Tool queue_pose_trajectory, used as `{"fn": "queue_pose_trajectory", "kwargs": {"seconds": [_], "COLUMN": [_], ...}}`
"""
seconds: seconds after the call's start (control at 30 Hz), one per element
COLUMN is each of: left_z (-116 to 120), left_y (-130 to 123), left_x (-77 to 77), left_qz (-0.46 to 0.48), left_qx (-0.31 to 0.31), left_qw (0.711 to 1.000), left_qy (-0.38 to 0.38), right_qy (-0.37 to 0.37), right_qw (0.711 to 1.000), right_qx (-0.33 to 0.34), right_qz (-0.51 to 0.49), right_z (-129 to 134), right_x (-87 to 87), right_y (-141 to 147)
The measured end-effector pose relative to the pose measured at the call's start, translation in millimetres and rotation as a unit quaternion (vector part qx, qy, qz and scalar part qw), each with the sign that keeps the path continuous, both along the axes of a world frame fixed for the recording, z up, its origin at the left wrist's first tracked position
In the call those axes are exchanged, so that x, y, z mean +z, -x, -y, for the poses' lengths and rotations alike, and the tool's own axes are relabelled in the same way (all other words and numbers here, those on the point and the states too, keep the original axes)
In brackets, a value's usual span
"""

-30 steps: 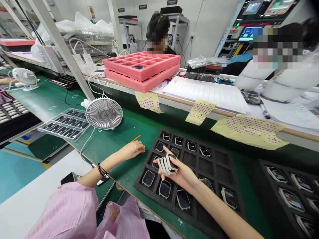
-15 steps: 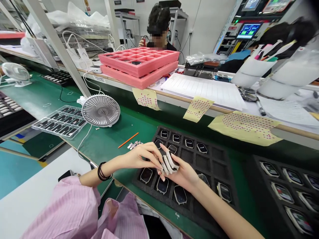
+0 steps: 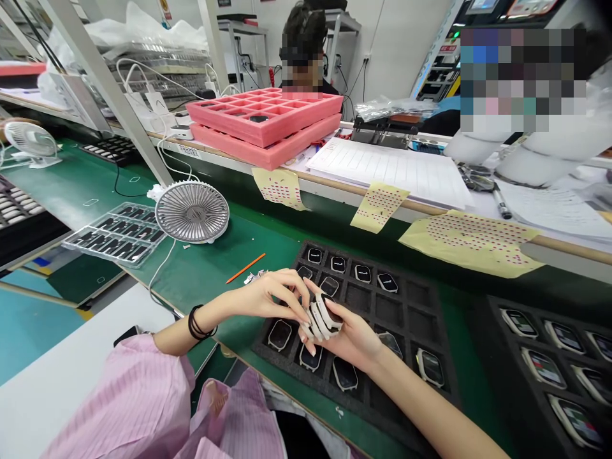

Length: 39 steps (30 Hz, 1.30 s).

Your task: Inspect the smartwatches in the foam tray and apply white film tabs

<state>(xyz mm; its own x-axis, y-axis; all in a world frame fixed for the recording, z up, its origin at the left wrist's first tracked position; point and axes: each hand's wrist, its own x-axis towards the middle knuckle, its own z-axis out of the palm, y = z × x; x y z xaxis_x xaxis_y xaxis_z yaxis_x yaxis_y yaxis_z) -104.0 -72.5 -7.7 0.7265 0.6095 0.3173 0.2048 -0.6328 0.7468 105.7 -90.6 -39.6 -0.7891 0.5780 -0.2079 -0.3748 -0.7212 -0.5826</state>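
Observation:
My right hand [image 3: 356,339] is wrapped around a small stack of smartwatches [image 3: 325,317] without straps, tilted on edge, with pale frames and dark screens. From the left, my left hand [image 3: 280,294] pinches the near side of the same stack with thumb and fingertips. Both hands are above a black foam tray [image 3: 356,298] with square pockets. Several watch faces lie in it, among them a lit one [image 3: 363,273] in the back row and a dark one [image 3: 280,335] at the front left.
A second black tray of watches [image 3: 544,368] lies at the right. Left of my hands are an orange stick [image 3: 245,268], a small fan [image 3: 192,212] and a clear parts tray [image 3: 117,234]. Pink foam trays [image 3: 265,118] sit on the shelf; a person sits behind.
Both hands stay almost in place with the stack between them. The watches in it look slightly more fanned apart, and the view has shifted a little.

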Motion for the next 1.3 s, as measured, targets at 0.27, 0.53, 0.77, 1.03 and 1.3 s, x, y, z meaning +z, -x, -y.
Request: {"fn": "queue_pose_trajectory", "kwargs": {"seconds": [0.27,0.53,0.77,1.03,1.3], "left_z": [6,9,-27,-31,-33], "left_y": [-5,-3,48,88,87], "left_x": [-9.7,-23.1,-26.2,-65.8,-79.5], "left_qz": [0.048,0.016,-0.107,-0.330,-0.307], "left_qx": [0.024,0.044,0.201,0.300,0.337], "left_qw": [0.997,0.996,0.969,0.895,0.890], "left_qy": [0.056,0.070,0.100,0.011,0.011], "right_qy": [-0.025,-0.053,-0.044,-0.040,-0.028], "right_qw": [1.000,0.997,0.998,0.997,0.997], "right_qx": [-0.002,-0.006,-0.005,-0.027,-0.034], "right_qz": [0.016,0.055,0.052,0.056,0.059], "right_z": [-1,10,11,1,0], "right_x": [-6.2,-13.5,-11.6,-8.4,-9.2], "right_y": [-1,8,10,4,6]}}
